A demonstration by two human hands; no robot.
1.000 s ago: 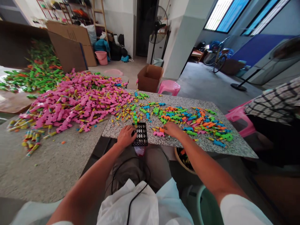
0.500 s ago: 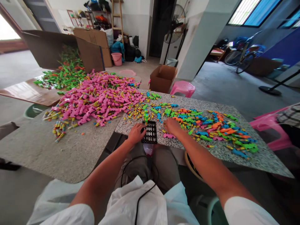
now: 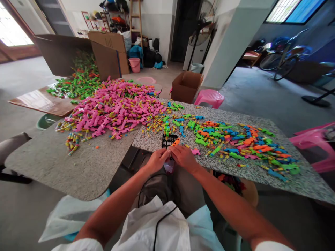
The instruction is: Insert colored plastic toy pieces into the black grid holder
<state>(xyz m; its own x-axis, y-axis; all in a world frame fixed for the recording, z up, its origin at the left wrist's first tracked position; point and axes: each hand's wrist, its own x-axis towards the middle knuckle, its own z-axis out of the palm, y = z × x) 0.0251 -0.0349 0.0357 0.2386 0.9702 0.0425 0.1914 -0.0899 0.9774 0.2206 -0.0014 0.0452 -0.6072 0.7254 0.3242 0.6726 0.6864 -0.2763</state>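
My right hand (image 3: 184,158) is closed round a small orange plastic toy piece (image 3: 176,142), its end pointing up and away from me. My left hand (image 3: 157,160) meets it, fingertips pinched together at the near end of the piece; the exact contact is hidden. Beneath and just beyond both hands lies a black tray with rows of holes (image 3: 167,140), partly covered by them. A green toy piece (image 3: 166,129) stands upright at the tray's far edge. Beside my right hand lies a pink piece (image 3: 195,151).
A large heap of pink toy pieces (image 3: 117,108) covers the left table, with green ones (image 3: 78,85) spilling from a cardboard box (image 3: 106,62) behind. Mixed green, blue and orange pieces (image 3: 235,139) spread over the speckled tabletop (image 3: 309,181) at right. Beyond stand an open carton (image 3: 183,89) and pink stool (image 3: 210,97).
My right hand has come from the scattered pieces to above the tray, bringing an orange piece. My left hand has left the tray's left edge and moved in against the right.
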